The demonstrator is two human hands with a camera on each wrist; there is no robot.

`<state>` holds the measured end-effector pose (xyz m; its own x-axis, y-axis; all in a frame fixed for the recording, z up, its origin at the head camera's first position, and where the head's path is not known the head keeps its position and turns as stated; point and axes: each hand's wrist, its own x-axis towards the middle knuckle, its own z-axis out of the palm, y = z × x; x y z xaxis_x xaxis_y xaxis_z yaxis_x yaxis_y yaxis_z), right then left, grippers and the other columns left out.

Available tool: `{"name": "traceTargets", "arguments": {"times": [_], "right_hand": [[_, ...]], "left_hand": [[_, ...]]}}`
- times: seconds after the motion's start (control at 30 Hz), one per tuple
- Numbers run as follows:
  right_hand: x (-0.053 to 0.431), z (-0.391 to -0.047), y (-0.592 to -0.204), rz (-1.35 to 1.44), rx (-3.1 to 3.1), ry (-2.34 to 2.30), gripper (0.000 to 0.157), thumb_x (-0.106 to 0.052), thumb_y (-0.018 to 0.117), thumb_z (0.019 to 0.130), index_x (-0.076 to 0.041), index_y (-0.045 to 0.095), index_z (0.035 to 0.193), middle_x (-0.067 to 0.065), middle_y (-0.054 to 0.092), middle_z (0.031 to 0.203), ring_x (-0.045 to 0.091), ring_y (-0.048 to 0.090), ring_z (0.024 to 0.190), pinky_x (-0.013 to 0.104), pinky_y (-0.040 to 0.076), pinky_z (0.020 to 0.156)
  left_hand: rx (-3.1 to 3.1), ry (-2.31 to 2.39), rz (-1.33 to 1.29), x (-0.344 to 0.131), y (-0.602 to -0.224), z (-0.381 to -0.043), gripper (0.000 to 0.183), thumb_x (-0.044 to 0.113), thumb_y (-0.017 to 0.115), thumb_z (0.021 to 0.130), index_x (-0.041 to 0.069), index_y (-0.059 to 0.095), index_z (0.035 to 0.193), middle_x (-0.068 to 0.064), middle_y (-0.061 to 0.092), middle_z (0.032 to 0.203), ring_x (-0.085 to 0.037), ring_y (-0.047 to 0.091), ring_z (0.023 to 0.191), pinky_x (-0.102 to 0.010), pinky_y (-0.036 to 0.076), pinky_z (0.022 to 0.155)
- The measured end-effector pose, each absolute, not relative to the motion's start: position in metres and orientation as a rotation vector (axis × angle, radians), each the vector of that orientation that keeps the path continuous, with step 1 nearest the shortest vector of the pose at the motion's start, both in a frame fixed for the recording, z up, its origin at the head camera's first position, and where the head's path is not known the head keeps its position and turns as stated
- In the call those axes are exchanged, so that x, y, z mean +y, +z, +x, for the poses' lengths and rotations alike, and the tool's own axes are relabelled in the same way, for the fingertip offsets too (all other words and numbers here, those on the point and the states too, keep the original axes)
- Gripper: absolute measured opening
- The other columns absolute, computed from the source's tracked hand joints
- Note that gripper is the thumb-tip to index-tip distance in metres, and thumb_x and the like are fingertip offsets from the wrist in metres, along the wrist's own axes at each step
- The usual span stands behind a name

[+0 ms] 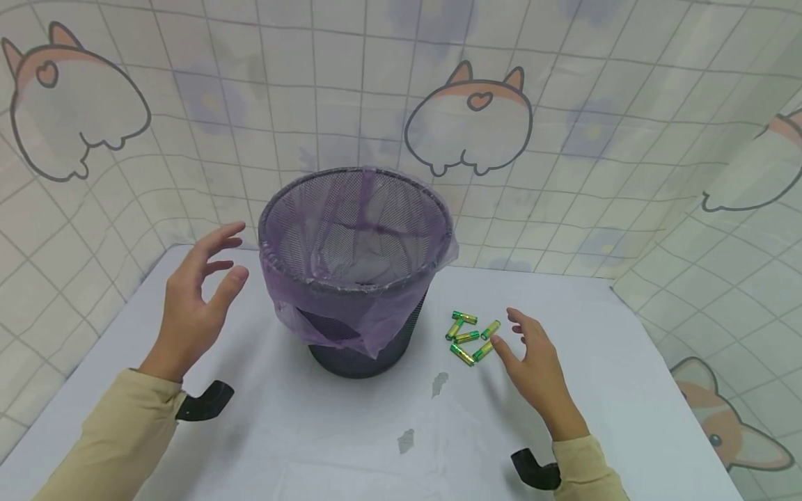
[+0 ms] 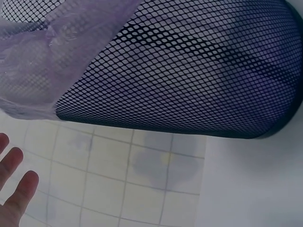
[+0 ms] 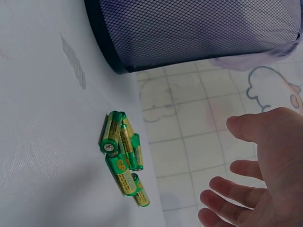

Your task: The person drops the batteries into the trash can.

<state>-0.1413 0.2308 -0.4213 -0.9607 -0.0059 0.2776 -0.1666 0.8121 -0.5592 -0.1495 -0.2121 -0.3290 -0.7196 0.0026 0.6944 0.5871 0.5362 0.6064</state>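
A black mesh wastebasket point(image 1: 401, 334) lined with a thin purple bag point(image 1: 376, 313) stands upright on the white table. To its right lie several green and gold batteries point(image 1: 466, 337) in a loose cluster; the right wrist view shows the batteries point(image 3: 122, 156) overlapping. My left hand point(image 1: 197, 306) hovers left of the basket, fingers apart and holding nothing; some of its fingertips show at the edge of the left wrist view. My right hand point(image 1: 532, 362) is just right of the batteries, above the table, its fingers loosely bent with nothing in them.
The white table point(image 1: 301, 445) has two grey patches point(image 1: 406, 441) in front of the basket. A tiled curtain point(image 1: 338, 90) printed with cartoon dogs hangs behind and along both sides. A black strap piece point(image 1: 207, 401) juts out from the left sleeve, another point(image 1: 535, 470) from the right.
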Motion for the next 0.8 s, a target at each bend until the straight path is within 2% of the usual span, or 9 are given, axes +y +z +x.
{"name": "traceTargets", "arguments": {"times": [0.5,0.67,0.8], "right_hand": [[0.233,-0.14,-0.427,0.124,-2.751,0.943,0.056,-0.029,0.062,0.094,-0.005,0.044,0.141,0.017,0.053,0.136,0.035,0.052,0.122,0.051,0.046,0.098],[0.234,-0.14,-0.43,0.139,-2.732,0.971,0.055,-0.026,0.064,0.093,-0.003,0.045,0.14,0.018,0.054,0.134,0.035,0.054,0.119,0.052,0.046,0.098],[0.234,-0.141,-0.433,0.138,-2.734,0.994,0.054,-0.024,0.064,0.093,-0.002,0.045,0.139,0.019,0.054,0.133,0.036,0.055,0.118,0.052,0.047,0.097]], "left_hand": [[-2.111,-1.205,-0.518,-0.211,-0.315,-0.152,0.061,0.007,0.068,0.084,0.013,0.048,0.142,-0.006,0.051,0.144,-0.004,0.049,0.126,-0.014,0.04,0.095],[-2.101,-1.238,-0.549,-0.21,-0.311,-0.152,0.06,0.009,0.068,0.084,0.015,0.05,0.141,-0.002,0.05,0.146,-0.01,0.05,0.127,-0.016,0.042,0.096],[-2.077,-1.244,-0.583,-0.208,-0.309,-0.153,0.057,0.01,0.07,0.084,0.012,0.053,0.138,-0.005,0.05,0.145,-0.012,0.05,0.127,-0.016,0.043,0.095]]}}
